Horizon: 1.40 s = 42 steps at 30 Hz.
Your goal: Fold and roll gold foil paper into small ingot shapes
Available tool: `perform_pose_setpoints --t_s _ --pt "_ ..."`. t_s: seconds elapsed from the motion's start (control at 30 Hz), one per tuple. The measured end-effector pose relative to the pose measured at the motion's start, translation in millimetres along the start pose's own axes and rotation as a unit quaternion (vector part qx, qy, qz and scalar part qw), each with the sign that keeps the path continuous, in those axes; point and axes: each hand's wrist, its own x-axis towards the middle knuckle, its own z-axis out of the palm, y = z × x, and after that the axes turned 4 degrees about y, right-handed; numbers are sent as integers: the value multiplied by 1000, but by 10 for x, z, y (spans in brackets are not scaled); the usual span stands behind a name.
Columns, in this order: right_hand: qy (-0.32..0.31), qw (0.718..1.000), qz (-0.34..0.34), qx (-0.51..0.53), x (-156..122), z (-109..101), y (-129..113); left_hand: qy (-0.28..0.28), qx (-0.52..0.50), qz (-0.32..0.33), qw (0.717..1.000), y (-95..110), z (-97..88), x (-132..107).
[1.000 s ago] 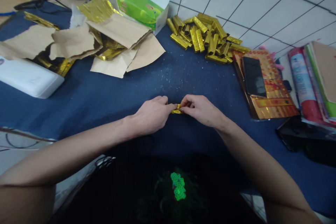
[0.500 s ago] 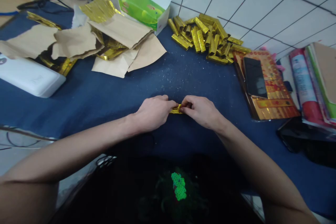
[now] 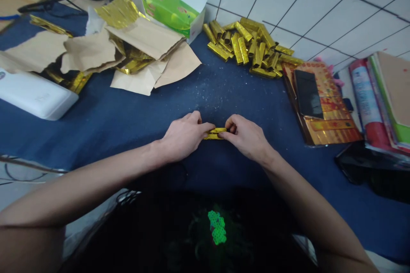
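Note:
A small folded strip of gold foil paper [image 3: 214, 135] lies on the dark blue tablecloth [image 3: 153, 111], close in front of me. Its left end is pinched by my left hand [image 3: 185, 136], thumb and fingers together. At the other end, my right hand [image 3: 247, 137] grips the strip between thumb and curled fingers. A lengthwise gap or crease shows along the gold paper between the hands. Both ends are partly covered by my fingertips.
Folded gold paper pieces [image 3: 256, 47] are heaped by the tiled wall. Torn brown paper [image 3: 147, 36] covers gold sheets at left, near a white power bank [image 3: 38, 96] and a green tissue box [image 3: 173, 6]. A black phone [image 3: 308, 94] rests on a gold-red box [image 3: 342, 126] at right.
My hands have drawn slightly apart along the strip, so more of the gold paper shows between them. The view has shifted a little.

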Motion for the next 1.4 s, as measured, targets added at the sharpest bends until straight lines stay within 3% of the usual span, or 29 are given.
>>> perform_pose_setpoints --t_s 0.23,0.37,0.47,0.57,0.67,0.77,0.83,0.9,0.97,1.1,1.27,1.4 --pt "-11 997 3 79 -23 -26 3 7 -26 11 1000 -46 -21 48" --pt "-54 978 30 200 -12 -17 36 -17 -46 29 998 -106 -69 132" --pt "-98 953 73 278 23 2 77 -39 -89 38 995 -166 -142 295" --pt "-72 951 93 286 79 7 109 -14 -141 27 989 -216 -213 580" --pt "-9 973 95 210 116 -1 113 3 -167 38 985 -246 -235 930" --pt "101 991 82 20 85 5 98 -27 -141 73 987 -256 -220 1223" --pt "174 981 8 -84 29 31 93 -61 -111 92 988 -255 -212 1345" --pt "181 969 -100 -133 -32 74 100 -82 -88 104 987 -253 -209 1409" --pt "129 964 -173 -156 -79 126 116 -90 -73 112 987 -256 -209 1433" --pt "49 966 -187 -174 -110 202 139 -71 -30 117 990 -269 -210 1391" --pt "34 967 -181 -179 -100 195 116 76 78 85 990 -169 -196 1062" --pt "23 969 -171 -176 -99 184 102 8 85 164 983 -55 -53 689"
